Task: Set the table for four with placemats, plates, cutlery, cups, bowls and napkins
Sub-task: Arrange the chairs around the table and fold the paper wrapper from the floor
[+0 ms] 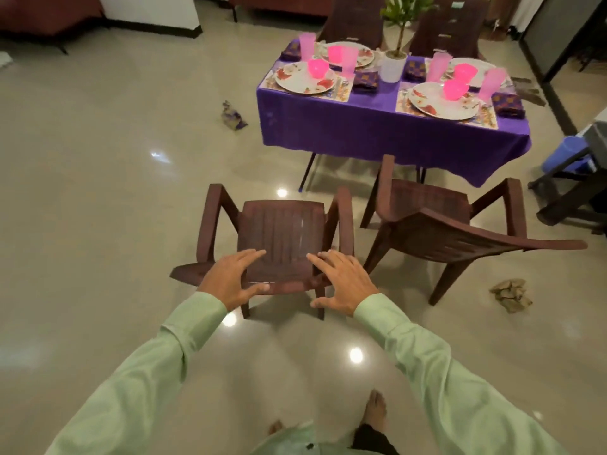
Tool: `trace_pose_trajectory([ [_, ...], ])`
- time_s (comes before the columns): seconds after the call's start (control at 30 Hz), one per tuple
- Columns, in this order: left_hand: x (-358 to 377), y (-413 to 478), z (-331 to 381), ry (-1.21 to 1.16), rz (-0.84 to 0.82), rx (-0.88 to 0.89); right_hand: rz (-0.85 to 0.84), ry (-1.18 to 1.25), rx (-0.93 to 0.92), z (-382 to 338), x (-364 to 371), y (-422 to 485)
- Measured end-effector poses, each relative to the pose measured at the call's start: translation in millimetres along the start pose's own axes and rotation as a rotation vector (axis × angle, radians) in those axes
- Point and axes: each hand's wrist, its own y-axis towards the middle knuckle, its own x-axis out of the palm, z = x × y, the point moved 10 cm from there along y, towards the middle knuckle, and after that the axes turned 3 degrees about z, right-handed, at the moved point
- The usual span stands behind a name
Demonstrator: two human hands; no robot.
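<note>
Left hand point(230, 280) and right hand point(345, 282): fingers spread wide and straight, holding nothing, over the top rail of a dark brown slatted plastic armchair point(282, 231); contact cannot be told. Well beyond the fingertips: table under purple cloth point(377, 129), bearing patterned placemats point(401, 105), round floral plates point(300, 82), translucent pink bowls point(318, 68), pale pink tumbler cups point(307, 46), folded purple patterned napkins point(366, 81). Second brown plastic armchair point(427, 205) just right of the right fingers

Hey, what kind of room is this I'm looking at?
Most likely a home dining area: a table under a purple cloth laid with floral plates and pink cups, brown plastic armchairs near it, and a potted plant as centrepiece.
</note>
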Motion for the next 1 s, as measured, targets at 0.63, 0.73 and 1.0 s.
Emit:
trace_pose_trajectory([
  [0.63,38,121,-119,0.453,-0.249,0.037,-0.107,-0.226,0.091,14,40,144],
  [0.73,32,176,-130,0.453,-0.260,0.050,-0.082,-0.213,0.136,37,26,190],
  [1.0,18,291,-150,0.454,-0.253,0.092,-0.057,-0.180,0.199,87,8,276],
])
